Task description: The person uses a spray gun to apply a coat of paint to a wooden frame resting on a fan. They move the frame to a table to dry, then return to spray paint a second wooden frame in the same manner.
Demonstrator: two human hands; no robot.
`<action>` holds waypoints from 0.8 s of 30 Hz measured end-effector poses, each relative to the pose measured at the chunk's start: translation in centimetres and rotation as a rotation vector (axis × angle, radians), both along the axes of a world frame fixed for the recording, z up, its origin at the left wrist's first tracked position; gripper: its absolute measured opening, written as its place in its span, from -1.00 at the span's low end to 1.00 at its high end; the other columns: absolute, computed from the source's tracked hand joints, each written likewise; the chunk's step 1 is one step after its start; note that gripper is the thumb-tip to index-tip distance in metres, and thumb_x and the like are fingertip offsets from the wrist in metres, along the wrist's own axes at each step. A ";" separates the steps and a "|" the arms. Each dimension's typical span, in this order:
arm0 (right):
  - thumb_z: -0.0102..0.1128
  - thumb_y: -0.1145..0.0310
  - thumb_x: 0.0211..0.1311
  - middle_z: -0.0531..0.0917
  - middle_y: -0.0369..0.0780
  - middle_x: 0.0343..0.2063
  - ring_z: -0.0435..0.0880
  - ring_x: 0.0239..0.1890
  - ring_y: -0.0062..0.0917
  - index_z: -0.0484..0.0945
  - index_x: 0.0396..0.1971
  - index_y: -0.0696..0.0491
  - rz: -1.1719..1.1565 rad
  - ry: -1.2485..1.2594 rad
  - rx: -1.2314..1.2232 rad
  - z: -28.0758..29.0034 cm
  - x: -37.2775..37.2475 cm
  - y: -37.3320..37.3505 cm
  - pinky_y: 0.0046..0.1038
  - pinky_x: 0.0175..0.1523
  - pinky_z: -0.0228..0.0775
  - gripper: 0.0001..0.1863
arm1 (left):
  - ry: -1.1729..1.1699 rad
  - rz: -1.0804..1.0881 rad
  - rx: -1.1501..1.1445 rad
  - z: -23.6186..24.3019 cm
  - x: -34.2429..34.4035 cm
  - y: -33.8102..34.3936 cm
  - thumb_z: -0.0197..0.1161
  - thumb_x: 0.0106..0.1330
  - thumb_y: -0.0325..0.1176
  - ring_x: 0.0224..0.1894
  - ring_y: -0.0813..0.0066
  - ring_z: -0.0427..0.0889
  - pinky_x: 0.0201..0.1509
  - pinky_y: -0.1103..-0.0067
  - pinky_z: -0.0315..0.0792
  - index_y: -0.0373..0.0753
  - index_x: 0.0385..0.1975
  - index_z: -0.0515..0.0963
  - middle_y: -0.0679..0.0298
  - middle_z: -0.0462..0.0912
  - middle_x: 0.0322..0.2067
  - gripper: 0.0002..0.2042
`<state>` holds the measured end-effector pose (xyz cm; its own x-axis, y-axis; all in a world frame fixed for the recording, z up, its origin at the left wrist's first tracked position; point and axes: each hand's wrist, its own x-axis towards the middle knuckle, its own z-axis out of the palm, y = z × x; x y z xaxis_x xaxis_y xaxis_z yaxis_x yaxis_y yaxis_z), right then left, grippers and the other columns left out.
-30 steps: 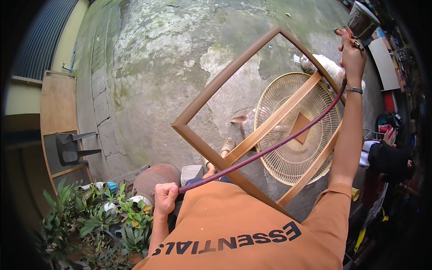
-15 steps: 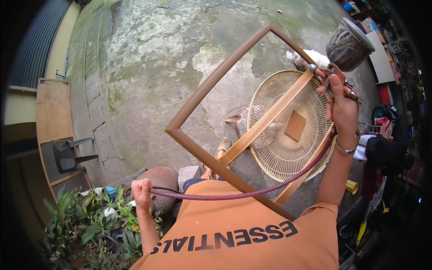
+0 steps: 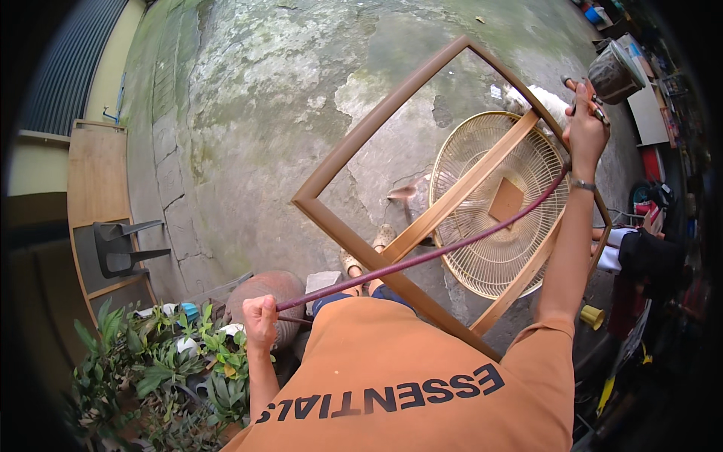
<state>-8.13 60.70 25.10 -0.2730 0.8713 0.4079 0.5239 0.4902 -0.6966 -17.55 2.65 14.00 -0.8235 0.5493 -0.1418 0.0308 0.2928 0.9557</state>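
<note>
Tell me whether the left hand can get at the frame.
Probably yes: nothing seems to block the left hand from the frame, though it is closed on the hose and would likely have to let go.

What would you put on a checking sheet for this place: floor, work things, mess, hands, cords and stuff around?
Surface: patchy concrete floor, greenish stains.
Job's things: brown frame with wooden slats; gold fan grille behind it; spray gun.
Clutter: leafy plants, clay jar, yellow cup.
Hands: left hand grips purple hose; right hand holds the spray gun.
Cables: the purple hose crosses in front of the frame.
Surroundings: ribbed shutter and wooden panel at left.
</note>
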 end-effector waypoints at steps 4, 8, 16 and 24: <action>0.04 -0.05 0.35 0.59 -0.35 -0.67 0.36 -0.88 -0.77 0.64 -0.41 0.10 0.114 0.056 -0.348 0.6 3.0 -6.5 -0.68 -0.82 -0.02 -0.52 | -0.011 0.133 0.063 -1.6 -1.3 -2.9 -0.03 0.47 -0.13 -0.76 0.67 0.07 -0.66 0.58 -0.11 -0.22 -0.83 0.10 0.43 0.10 -0.83 -0.44; 0.03 0.01 0.37 0.63 -0.30 -0.60 0.32 -0.88 -0.80 0.61 -0.19 0.14 0.198 0.029 -0.466 1.4 6.4 -13.7 -0.73 -0.83 -0.03 -0.55 | 0.022 0.182 0.077 -2.0 -3.1 -4.6 -0.08 0.49 -0.12 -0.71 0.68 -0.01 -0.59 0.56 -0.19 -0.21 -0.87 0.09 0.45 0.07 -0.81 -0.41; 0.18 -0.07 0.25 0.63 -0.28 -0.57 0.44 -0.75 -0.71 0.64 -0.29 0.23 0.677 0.009 -0.649 4.2 9.7 -24.7 -0.64 -0.64 0.22 -0.46 | -0.076 0.069 0.065 -5.9 -4.5 -6.4 -0.02 0.47 -0.20 -0.71 0.68 0.03 -0.60 0.56 -0.12 -0.22 -0.86 0.15 0.45 0.13 -0.82 -0.45; 0.28 -0.19 0.04 0.62 -0.06 -0.42 0.51 -0.72 -0.65 0.57 -0.31 0.38 0.606 0.152 -0.591 4.0 16.7 -30.9 -0.72 -0.67 0.25 -0.25 | -0.351 -0.132 -0.083 -10.6 -8.9 0.2 -0.11 0.48 -0.05 -0.43 0.60 0.52 -0.32 0.64 0.33 -0.29 -0.35 0.54 0.32 0.60 -0.47 -0.58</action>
